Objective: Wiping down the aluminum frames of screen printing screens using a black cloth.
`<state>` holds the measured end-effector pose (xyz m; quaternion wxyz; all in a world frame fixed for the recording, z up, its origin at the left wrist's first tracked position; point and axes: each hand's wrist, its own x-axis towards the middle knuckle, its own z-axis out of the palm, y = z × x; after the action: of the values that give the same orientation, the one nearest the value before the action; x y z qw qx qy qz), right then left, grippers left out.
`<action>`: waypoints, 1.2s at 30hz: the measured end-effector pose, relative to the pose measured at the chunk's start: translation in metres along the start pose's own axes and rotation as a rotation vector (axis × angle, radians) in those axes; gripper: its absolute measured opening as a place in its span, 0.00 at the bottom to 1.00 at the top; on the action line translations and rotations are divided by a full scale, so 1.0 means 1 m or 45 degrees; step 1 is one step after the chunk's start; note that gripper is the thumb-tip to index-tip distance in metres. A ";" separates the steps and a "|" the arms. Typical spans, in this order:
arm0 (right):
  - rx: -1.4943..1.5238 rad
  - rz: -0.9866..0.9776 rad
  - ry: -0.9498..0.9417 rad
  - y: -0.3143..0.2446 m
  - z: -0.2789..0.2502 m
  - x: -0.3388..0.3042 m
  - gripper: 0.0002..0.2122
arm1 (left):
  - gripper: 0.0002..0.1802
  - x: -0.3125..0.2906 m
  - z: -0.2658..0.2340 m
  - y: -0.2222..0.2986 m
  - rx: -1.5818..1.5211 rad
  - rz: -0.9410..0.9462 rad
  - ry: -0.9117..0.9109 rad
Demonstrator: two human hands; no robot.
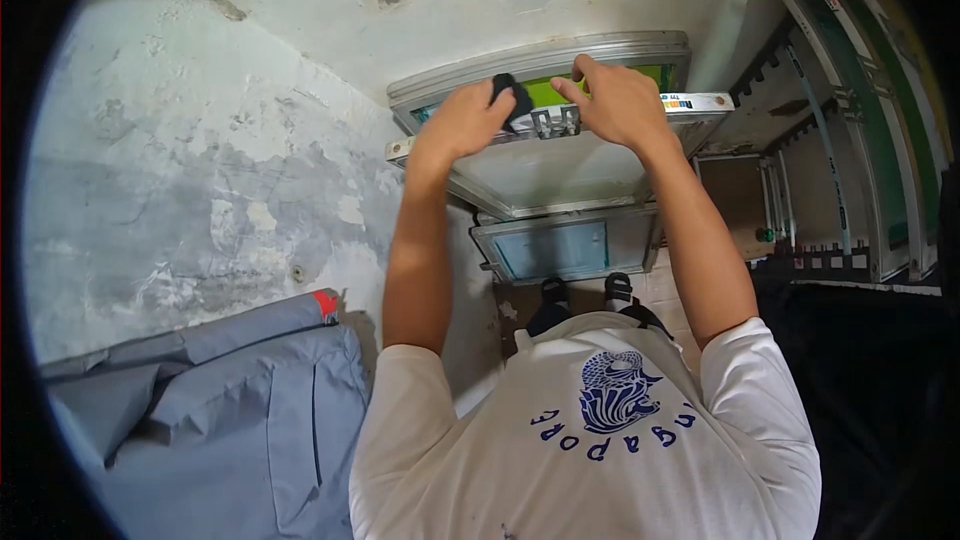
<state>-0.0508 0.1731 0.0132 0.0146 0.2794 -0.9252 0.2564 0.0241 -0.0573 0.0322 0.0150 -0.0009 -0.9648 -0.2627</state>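
My left hand (466, 122) is closed around a crumpled black cloth (514, 103) at the top edge of a metal-framed panel (560, 172). Beside the cloth, a small metal fitting (554, 121) sits on that edge. To the right of the fitting, my right hand (622, 106) is at the same edge, thumb and forefinger apart with nothing visible between them; its other fingers are mostly hidden. Just behind stands another silvery frame (540, 48) with a green pane.
A lower framed pane (550, 248) stands near my feet. More green-paned frames (868, 130) lean in a rack at the right. Grey fabric (230, 390) hangs at the lower left, beside a worn, peeling wall (200, 190).
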 end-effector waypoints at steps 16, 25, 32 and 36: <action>0.198 0.076 0.012 0.038 -0.013 0.002 0.24 | 0.22 0.007 -0.006 -0.025 -0.016 0.006 -0.046; 0.646 0.061 -0.090 0.066 -0.005 0.001 0.24 | 0.14 0.069 0.066 0.012 -0.816 0.317 -0.337; 0.856 0.102 -0.215 0.059 -0.042 -0.008 0.11 | 0.25 0.068 0.056 0.027 -0.995 0.324 -0.319; 0.704 0.111 -0.063 0.075 -0.025 -0.004 0.13 | 0.27 0.066 0.061 0.030 -0.908 0.214 -0.336</action>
<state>-0.0901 0.2407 -0.0004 -0.0957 0.2389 -0.8313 0.4926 -0.0429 -0.0006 -0.0029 -0.0889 -0.1188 -0.8031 -0.5770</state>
